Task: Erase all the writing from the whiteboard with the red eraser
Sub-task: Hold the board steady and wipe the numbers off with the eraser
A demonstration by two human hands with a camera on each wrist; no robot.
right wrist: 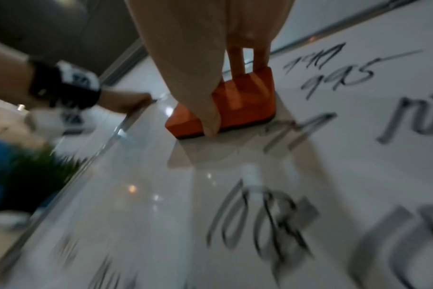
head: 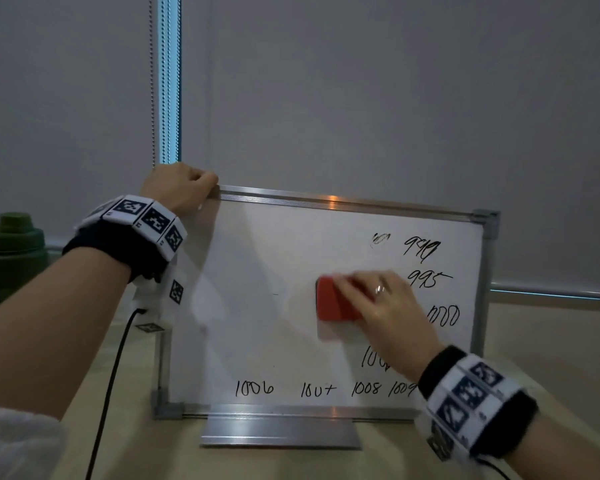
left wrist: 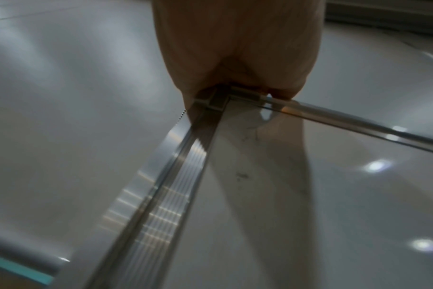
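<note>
Wiping is midway: your right hand (head: 388, 306) grips the red eraser (head: 333, 301) flat on the whiteboard (head: 257, 306); your left hand (head: 179, 188) clamps its top corner; next sweep right and down over the remaining numbers (head: 426, 278).

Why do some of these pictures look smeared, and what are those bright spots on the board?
Head view: mostly sharp, only the right hand and red eraser are smeared, with an orange glint on the whiteboard frame. Right wrist view: heavy blur, writing streaked, small lamp reflections on the glossy surface. Left wrist view: soft focus, bright glare spots, the left hand casting a shadow down the board.
</note>
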